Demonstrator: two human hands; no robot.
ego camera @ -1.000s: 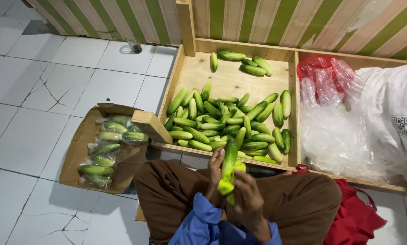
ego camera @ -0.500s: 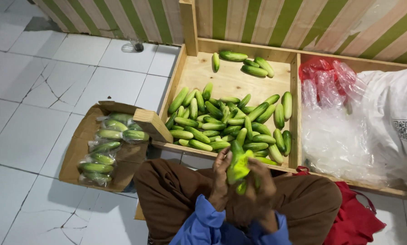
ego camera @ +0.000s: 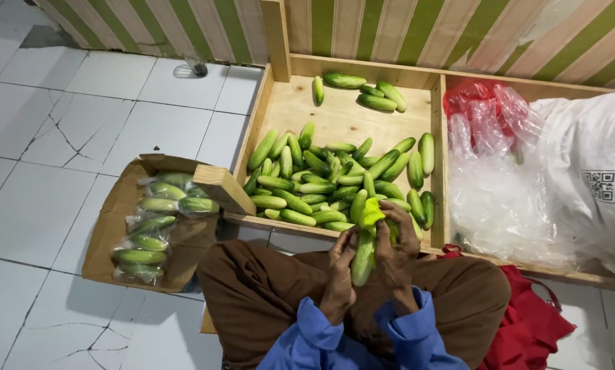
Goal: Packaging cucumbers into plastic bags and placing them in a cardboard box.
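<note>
Lowered toward the lap, both hands, left hand (ego camera: 339,270) and right hand (ego camera: 396,250), grip long green cucumbers (ego camera: 363,257) beside the wooden crate's front edge (ego camera: 287,226)

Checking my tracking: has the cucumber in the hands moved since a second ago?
Yes. The cucumber tipped from leaning right to nearly upright, judged against the tray's front edge.
</note>
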